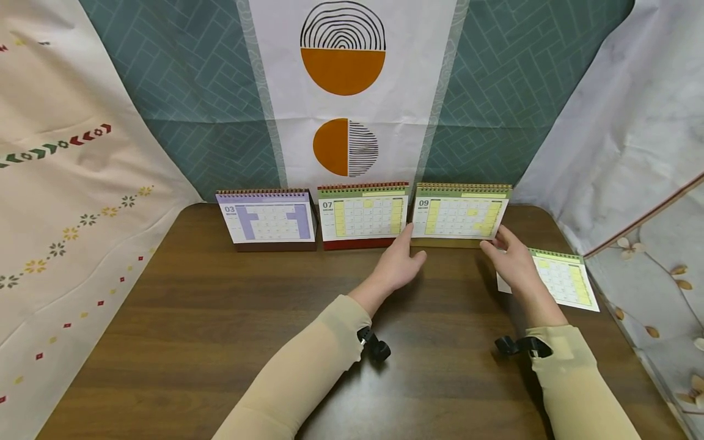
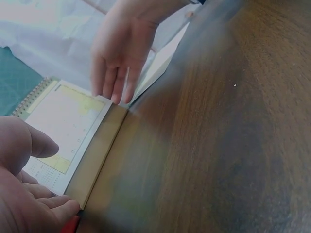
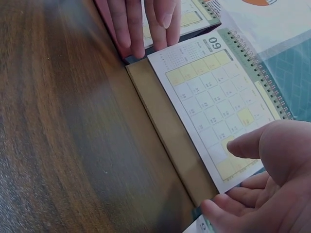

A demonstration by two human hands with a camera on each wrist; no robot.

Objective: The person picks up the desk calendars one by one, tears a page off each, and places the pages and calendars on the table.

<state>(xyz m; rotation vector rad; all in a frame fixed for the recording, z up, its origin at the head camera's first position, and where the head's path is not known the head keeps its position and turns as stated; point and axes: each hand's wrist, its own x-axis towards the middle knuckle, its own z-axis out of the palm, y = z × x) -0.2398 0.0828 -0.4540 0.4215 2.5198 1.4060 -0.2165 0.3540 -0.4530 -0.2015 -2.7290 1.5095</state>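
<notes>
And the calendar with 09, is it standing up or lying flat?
The 09 calendar is standing up: its spiral binding is at the top, and its tan base rests on the table.

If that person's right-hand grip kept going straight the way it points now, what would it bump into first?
Probably the right end of the tan-based, rectangular paper desk calendar marked 09, with its white, green and yellow page. The right-hand grip may already touch it; depth is unclear.
</notes>
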